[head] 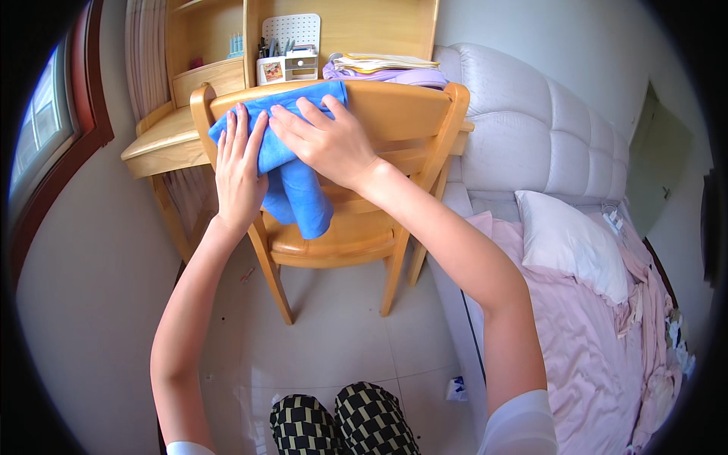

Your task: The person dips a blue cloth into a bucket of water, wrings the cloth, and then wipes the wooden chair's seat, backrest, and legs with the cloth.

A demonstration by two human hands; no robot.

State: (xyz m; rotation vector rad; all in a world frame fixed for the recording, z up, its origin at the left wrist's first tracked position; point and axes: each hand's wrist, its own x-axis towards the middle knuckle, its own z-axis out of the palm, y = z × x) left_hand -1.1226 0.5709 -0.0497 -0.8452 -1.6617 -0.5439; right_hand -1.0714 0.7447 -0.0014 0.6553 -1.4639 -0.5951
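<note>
A blue cloth (304,187) lies folded against the upper back of a wooden chair (398,111), and its loose lower part hangs in front of the slats. My left hand (239,165) holds the cloth's left part to the backrest, its fingers straight and pointing up. Over the cloth's middle, my right hand (327,133) presses it to the wood with spread, slightly bent fingers. The right thumb and the cloth under both palms are hidden.
Behind the chair stands a wooden desk (165,139) with an organizer of pens (287,60) and a purple bag (392,77). At right is a bed with a padded headboard (506,119) and white pillow (569,244). A red-framed window (85,119) is left. A small packet (456,389) lies on the floor.
</note>
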